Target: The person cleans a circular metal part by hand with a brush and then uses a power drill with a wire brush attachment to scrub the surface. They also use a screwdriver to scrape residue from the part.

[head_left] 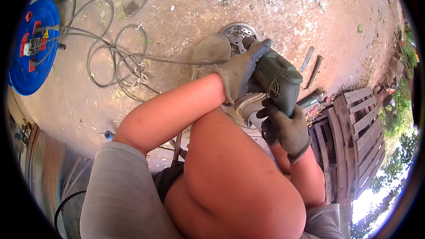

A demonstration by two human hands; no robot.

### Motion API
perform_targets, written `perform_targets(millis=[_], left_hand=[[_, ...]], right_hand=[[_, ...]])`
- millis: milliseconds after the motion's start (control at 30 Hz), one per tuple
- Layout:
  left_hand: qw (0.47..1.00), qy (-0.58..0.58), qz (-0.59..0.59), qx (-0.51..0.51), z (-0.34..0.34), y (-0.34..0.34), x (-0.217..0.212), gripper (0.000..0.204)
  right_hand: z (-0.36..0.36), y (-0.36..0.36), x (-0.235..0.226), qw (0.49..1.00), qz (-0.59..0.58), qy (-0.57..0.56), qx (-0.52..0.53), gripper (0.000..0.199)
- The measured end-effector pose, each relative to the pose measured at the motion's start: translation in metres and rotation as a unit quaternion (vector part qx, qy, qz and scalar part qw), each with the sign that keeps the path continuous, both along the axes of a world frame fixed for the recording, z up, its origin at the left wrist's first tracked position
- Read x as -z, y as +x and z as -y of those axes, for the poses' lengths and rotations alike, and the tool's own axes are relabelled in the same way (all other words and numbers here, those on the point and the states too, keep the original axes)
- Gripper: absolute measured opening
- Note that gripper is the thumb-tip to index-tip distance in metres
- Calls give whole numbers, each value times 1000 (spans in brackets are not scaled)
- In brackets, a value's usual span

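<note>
I hold a dark green power drill (pixel 279 82) in both gloved hands, its nose pointing down at a round metal disc (pixel 237 33) on the ground. My left hand (pixel 241 68) wraps the front of the drill's body. My right hand (pixel 285 126) grips the handle at the rear. My shoe (pixel 210 53) rests on the disc's left side, and my bent knee fills the lower middle of the view. The drill's tip is hidden behind my left glove.
A blue cable reel (pixel 31 46) with sockets lies at the far left, and grey cable (pixel 115 57) loops across the concrete ground toward my foot. Metal rods (pixel 312 68) lie right of the drill. Wooden pallets (pixel 358 124) stand at the right.
</note>
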State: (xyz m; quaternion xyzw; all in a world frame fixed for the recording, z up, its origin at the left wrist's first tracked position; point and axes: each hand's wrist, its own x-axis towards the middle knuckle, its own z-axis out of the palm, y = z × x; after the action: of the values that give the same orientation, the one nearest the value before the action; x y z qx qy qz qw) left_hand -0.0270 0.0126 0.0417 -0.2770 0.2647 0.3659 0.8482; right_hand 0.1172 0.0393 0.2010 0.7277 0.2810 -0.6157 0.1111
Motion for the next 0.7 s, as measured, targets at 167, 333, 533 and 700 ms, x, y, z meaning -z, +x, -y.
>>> perform_targets(millis=[167,333,533,700], left_hand=[[999,25,15,-20,1,0,7,49],[999,17,29,-23,2,1,6,52],[989,37,-27,139,-3,5,-28,72],[872,299,-186,341,-21,21,-25,90]], right_hand=[[-4,-3,5,1000,6,10,-29,30],[-3,-6,0,1000,0,1,-11,30],[-2,33,-36,998,-43,18,45,33],[-47,106,-56,996,-40,13,-77,37]])
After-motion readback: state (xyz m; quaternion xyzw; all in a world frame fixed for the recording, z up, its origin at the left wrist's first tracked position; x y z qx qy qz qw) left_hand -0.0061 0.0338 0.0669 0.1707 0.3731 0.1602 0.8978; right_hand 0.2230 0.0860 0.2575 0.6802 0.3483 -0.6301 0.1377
